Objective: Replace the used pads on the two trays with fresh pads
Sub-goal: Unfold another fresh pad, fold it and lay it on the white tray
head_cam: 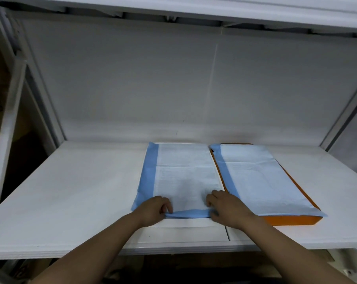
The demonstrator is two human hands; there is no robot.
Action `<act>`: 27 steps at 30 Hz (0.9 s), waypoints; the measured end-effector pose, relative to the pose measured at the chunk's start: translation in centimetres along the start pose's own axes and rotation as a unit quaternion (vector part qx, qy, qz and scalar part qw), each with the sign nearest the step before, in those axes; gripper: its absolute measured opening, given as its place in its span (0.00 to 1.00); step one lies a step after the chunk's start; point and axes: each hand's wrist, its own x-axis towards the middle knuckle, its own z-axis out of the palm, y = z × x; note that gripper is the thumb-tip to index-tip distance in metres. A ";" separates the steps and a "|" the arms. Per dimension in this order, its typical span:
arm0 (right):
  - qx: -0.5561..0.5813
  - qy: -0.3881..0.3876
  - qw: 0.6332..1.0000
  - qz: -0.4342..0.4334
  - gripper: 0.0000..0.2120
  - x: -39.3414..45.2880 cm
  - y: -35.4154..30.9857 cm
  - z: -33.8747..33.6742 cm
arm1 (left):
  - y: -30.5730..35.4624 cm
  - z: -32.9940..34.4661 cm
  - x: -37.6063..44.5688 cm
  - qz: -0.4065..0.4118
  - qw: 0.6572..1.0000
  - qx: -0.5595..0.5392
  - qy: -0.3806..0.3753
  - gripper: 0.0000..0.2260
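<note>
Your left hand (pixel 155 210) sits at about 7 o'clock from the middle of the white tray (pixel 185 228), fingers curled and pinching the near blue border of the left pad (pixel 183 177), which lies on that tray. Your right hand (pixel 227 208) is at roughly 5 o'clock on the same pad, fingers bent and gripping the same near edge at its right corner, so the blue strip between your hands is lifted and folded over a little. The rest of this pad lies flat, its blue side border running along the 9 o'clock side and hanging slightly over the tray's left edge. At 3 o'clock, just beside the white tray and touching or nearly touching it, the orange tray (pixel 292 220) carries the right pad (pixel 257 181), spread flat with a crease across it and its near corner poking past the tray's front right edge. Both trays rest on the white shelf (pixel 71 201), with the shelf's back panel (pixel 173 78) rising at 12 o'clock.
</note>
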 end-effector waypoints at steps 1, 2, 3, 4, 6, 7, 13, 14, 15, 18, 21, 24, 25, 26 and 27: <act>-0.018 0.005 1.000 -0.012 0.13 0.2 -0.2 0.1 | 0.0 0.0 0.0 -0.002 1.000 -0.003 0.001 0.10; -0.040 0.010 0.999 -0.027 0.14 0.4 -0.2 0.3 | 0.0 0.1 0.0 -0.004 1.000 -0.008 0.003 0.10; -0.054 0.014 0.998 -0.041 0.14 0.5 -0.2 0.4 | -0.1 0.1 0.0 -0.007 1.000 -0.013 0.006 0.10; -0.064 0.018 0.996 -0.056 0.15 0.5 -0.3 0.4 | -0.1 0.2 -0.1 -0.011 1.000 -0.018 0.010 0.10; -0.082 0.039 0.992 -0.083 0.16 0.5 -0.3 0.3 | -0.2 0.2 -0.2 -0.018 0.999 -0.037 0.018 0.11; -0.104 0.040 0.990 -0.088 0.16 0.5 -0.2 0.5 | -0.1 0.2 -0.2 -0.018 0.999 -0.042 0.023 0.13; -0.150 0.041 0.984 -0.083 0.22 0.6 -0.4 1.7 | 0.1 0.0 -0.5 -0.003 0.998 -0.060 0.033 0.16; -0.140 0.047 0.986 -0.080 0.23 0.6 -0.3 1.8 | 0.2 0.0 -0.5 0.003 0.998 -0.052 0.026 0.14; -0.128 0.044 0.988 -0.072 0.24 0.6 -0.3 1.8 | 0.4 -0.2 -0.8 0.006 0.999 -0.041 0.014 0.12; -0.076 0.009 0.995 -0.057 0.19 -0.1 -0.5 0.6 | 0.3 -0.6 -1.3 0.007 1.000 -0.016 -0.013 0.07; 0.019 -0.036 0.999 -0.022 0.12 -0.3 -0.1 -0.2 | 0.2 -0.9 -1.5 -0.050 0.990 0.125 0.049 0.12; 0.087 0.051 0.994 0.044 0.13 1.0 -0.8 0.1 | 0.9 -0.2 -0.5 -0.052 0.953 0.217 0.207 0.11; 0.103 0.099 0.988 0.057 0.16 1.8 -1.1 0.5 | 1.4 0.1 -0.2 -0.049 0.953 0.204 0.217 0.13; 0.118 0.137 0.982 0.060 0.19 2.5 -1.5 1.3 | 1.8 0.6 0.5 -0.055 0.968 0.158 0.189 0.23; 0.133 0.164 0.975 0.063 0.21 3.2 -1.8 1.9 | 2.1 1.0 1.1 -0.076 0.977 0.127 0.152 0.32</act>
